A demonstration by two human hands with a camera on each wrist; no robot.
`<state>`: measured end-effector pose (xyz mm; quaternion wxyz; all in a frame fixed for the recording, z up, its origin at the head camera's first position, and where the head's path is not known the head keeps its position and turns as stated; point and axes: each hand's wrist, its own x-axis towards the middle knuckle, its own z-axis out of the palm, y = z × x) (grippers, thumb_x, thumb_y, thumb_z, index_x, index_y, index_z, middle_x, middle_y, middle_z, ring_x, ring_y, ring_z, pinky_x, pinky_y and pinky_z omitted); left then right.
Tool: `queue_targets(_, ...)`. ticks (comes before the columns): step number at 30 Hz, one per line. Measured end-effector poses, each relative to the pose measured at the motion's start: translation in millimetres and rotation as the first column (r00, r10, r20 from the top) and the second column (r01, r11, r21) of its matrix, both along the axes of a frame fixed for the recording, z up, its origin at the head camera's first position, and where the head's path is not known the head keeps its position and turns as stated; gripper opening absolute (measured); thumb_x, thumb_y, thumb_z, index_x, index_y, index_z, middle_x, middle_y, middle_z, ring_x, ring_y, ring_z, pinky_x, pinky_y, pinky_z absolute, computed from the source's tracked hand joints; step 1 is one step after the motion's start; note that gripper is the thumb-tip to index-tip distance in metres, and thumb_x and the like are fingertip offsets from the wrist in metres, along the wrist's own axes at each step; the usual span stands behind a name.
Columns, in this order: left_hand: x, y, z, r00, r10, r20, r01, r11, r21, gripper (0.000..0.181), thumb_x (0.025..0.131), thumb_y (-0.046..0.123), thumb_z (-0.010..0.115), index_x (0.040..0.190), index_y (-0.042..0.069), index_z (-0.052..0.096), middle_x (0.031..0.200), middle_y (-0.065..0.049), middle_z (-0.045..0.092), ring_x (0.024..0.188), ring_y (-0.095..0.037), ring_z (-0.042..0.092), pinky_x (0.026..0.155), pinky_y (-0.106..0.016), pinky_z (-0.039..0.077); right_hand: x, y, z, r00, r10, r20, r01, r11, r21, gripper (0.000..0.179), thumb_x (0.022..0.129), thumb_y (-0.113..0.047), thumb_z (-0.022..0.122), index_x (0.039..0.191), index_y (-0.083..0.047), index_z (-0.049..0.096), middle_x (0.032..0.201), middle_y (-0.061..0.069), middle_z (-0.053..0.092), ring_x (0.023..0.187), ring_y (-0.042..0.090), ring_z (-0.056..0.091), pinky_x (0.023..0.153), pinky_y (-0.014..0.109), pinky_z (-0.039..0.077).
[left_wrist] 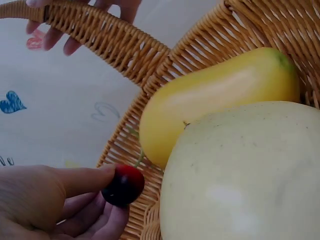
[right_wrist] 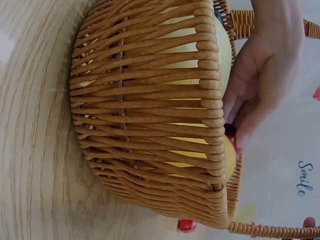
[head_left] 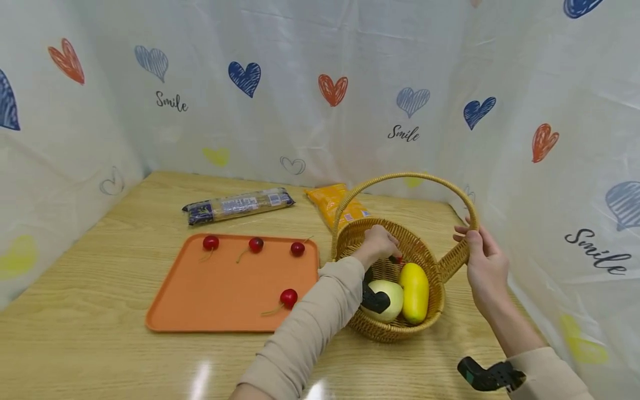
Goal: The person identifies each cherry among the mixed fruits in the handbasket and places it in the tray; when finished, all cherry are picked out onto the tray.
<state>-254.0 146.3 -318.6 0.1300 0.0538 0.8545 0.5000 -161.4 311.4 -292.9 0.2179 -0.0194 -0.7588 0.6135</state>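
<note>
A wicker basket (head_left: 377,332) with a tall hooped handle (head_left: 400,175) stands on the table. My left hand (head_left: 382,241) reaches inside it, pinching a dark red cherry (left_wrist: 124,185) between thumb and fingers; the green stem points towards the yellow fruit. That fruit (head_left: 415,294) is long and smooth, resting beside a big pale green round fruit (head_left: 395,297), which the black wrist camera partly covers in the head view. On the basket's right side, my right hand (head_left: 487,269) grips the lower part of the handle, thumb in front and fingers behind.
Left of the basket lies an orange tray (head_left: 220,294) with several stemmed cherries (head_left: 288,298) on it. Behind are a long clear pack (head_left: 240,205) with dark blue ends and an orange bag (head_left: 330,201), partly hidden by the basket. A heart-printed curtain (head_left: 300,33) surrounds the table.
</note>
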Motion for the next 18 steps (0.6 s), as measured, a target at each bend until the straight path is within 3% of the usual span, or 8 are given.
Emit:
queue_targets(3,0.6,-9.4,1.3,1.0,-0.001,0.01,0.0,0.994,0.105,0.017,0.079,0.009,0.078,0.095,0.008,0.076,0.109,-0.003,0.065,0.121,-0.024,0.046,0.089,-0.034,0.047,0.5,0,-0.2,1.0,0.009,-0.008,-0.009,1.0,0.004,0.045,0.097,-0.038,0.047,0.139,-0.021,0.049,0.115,-0.006,0.06,0.105,0.005,0.054,0.077,0.011,0.043)
queue_targets(7,2.1,-18.3,3.4,0.999,-0.039,0.002,0.037,0.978,0.205,0.022,0.08,0.007,0.076,0.101,0.007,0.074,0.092,0.001,0.068,0.105,-0.021,0.057,0.085,-0.033,0.049,0.6,0,-0.1,1.0,0.021,-0.017,-0.021,1.0,-0.006,0.046,0.097,-0.038,0.048,0.139,-0.02,0.049,0.115,-0.006,0.06,0.105,0.005,0.054,0.077,0.011,0.043)
queue_targets(13,5.6,-25.9,6.9,0.998,-0.071,0.004,0.067,0.959,0.276,0.023,0.08,0.008,0.076,0.102,0.009,0.074,0.087,0.005,0.069,0.096,-0.016,0.061,0.085,-0.031,0.049,0.4,-1,0.3,1.0,0.026,-0.01,-0.026,0.999,-0.025,0.046,0.096,-0.038,0.049,0.139,-0.02,0.049,0.115,-0.005,0.061,0.105,0.005,0.055,0.076,0.011,0.043)
queue_targets(18,11.6,-34.9,9.1,0.988,-0.148,-0.036,0.152,0.938,0.313,0.023,0.08,0.008,0.076,0.103,0.01,0.073,0.085,0.006,0.07,0.092,-0.012,0.062,0.082,-0.028,0.049,0.9,-1,0.7,1.0,0.028,-0.008,-0.028,0.999,-0.037,0.046,0.096,-0.038,0.05,0.138,-0.02,0.05,0.116,-0.005,0.061,0.105,0.004,0.055,0.076,0.011,0.043)
